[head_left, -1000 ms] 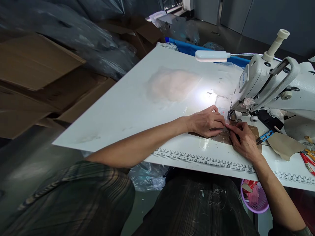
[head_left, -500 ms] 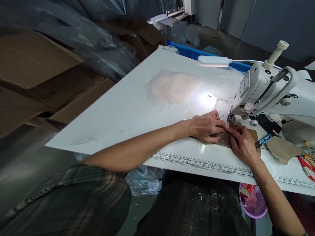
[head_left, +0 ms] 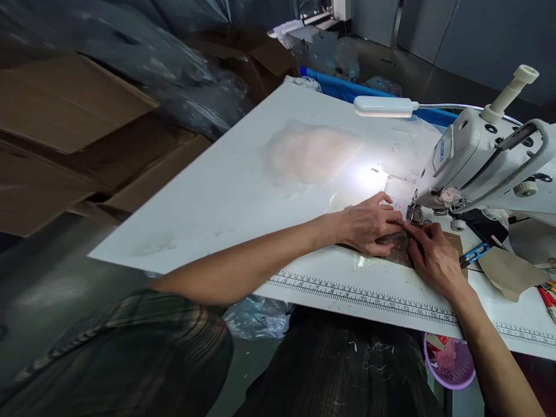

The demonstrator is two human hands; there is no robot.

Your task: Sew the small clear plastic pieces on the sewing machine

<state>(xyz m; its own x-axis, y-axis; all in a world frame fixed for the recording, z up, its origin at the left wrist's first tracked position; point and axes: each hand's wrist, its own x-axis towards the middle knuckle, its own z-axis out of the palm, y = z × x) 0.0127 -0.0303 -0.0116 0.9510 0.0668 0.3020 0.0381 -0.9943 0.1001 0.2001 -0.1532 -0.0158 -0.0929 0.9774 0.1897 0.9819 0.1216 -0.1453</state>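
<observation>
White table [head_left: 217,208] holds a sewing machine [head_left: 469,150]; at its working end lies a thin, see-through sheet [head_left: 398,204], likely light, floppy, best held by its edges. Left hand [head_left: 369,226] and right hand [head_left: 436,260] come together there, fingers half-curled; whether they pinch it is unclear.

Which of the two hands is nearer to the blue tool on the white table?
The right hand: the blue tool lies close beside it, while the left hand is farther away.

Cannot fully see the brown sheet [head_left: 400,255] beneath the left hand [head_left: 370,225], nor the sewing machine [head_left: 471,153], cropped at right.
</observation>
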